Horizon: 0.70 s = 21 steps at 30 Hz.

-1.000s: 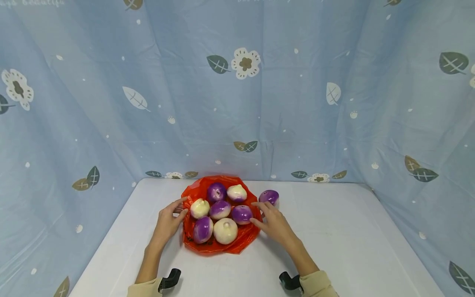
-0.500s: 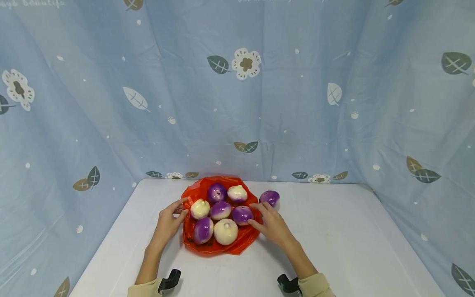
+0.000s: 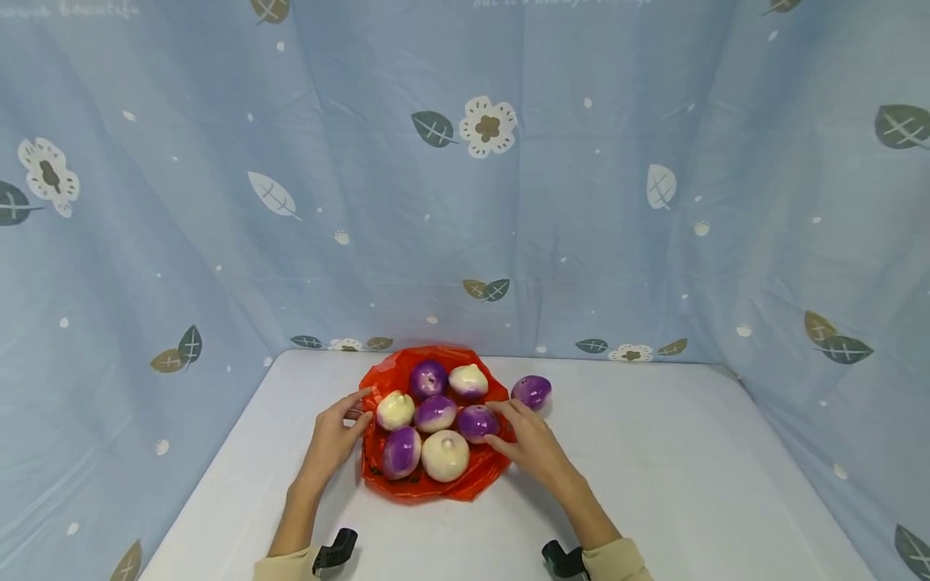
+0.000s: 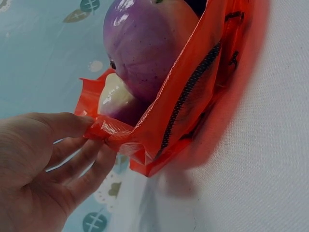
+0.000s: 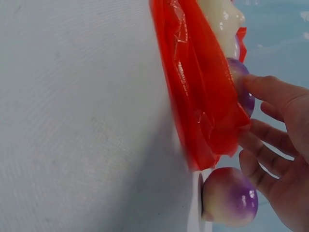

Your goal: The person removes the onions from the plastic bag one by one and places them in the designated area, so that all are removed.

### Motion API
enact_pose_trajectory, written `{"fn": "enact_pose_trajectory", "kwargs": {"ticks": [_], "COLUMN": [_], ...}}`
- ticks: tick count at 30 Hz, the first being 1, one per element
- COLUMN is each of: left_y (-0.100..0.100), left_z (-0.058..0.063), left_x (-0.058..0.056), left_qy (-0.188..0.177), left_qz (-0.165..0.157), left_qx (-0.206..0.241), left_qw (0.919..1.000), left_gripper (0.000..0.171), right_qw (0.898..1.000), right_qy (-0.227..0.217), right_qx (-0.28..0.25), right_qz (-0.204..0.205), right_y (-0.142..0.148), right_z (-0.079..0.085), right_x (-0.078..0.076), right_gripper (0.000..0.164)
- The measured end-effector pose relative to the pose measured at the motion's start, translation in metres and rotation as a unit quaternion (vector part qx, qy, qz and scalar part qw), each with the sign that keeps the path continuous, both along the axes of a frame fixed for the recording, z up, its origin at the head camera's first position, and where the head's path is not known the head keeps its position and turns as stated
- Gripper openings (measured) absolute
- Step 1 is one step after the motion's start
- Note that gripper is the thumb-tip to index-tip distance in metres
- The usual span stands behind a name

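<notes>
A red plastic bag, its rim spread wide, lies on the table with several purple-and-white turnips inside. At the bag's left side, my left hand pinches the rim between thumb and fingers; the left wrist view shows the folded plastic there. My right hand is at the bag's right side. Its thumb touches the rightmost turnip, and its index finger reaches round the far side. In the right wrist view, lower fingers lie against or close behind the bag's edge.
One loose turnip sits on the white table just right of the bag, behind my right hand. A blue patterned curtain closes off the back and sides.
My right hand has shifted slightly left, its thumb and index finger now closer round the rightmost turnip. The left hand keeps its hold on the bag. The head view has shifted a little.
</notes>
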<state>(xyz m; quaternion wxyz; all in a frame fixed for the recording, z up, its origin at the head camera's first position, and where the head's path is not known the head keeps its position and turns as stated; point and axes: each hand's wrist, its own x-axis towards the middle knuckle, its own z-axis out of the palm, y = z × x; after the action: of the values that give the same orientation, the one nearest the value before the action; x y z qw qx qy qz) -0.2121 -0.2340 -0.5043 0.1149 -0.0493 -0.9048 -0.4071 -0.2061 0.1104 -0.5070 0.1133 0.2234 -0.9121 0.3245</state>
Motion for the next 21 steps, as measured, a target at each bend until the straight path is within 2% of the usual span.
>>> {"fn": "enact_pose_trajectory", "kwargs": {"ticks": [9,21], "left_y": [0.0016,-0.0011], "left_z": [0.0003,-0.0003], "left_x": [-0.0009,-0.0014], "left_qy": [0.010,-0.002], "left_qz": [-0.002,-0.001], "left_qx": [-0.001,0.001], "left_qw": [1.0000,1.0000], "left_gripper": [0.043,0.043], "right_qw": [1.000,0.999], "right_qy": [-0.001,-0.023], "right_qx": [0.012,0.033], "right_qz": [0.010,0.020], "right_y": [-0.0018,-0.0088], "right_z": [0.0006,-0.0010], "right_x": [-0.0008,-0.0039], "right_gripper": [0.055,0.061]}}
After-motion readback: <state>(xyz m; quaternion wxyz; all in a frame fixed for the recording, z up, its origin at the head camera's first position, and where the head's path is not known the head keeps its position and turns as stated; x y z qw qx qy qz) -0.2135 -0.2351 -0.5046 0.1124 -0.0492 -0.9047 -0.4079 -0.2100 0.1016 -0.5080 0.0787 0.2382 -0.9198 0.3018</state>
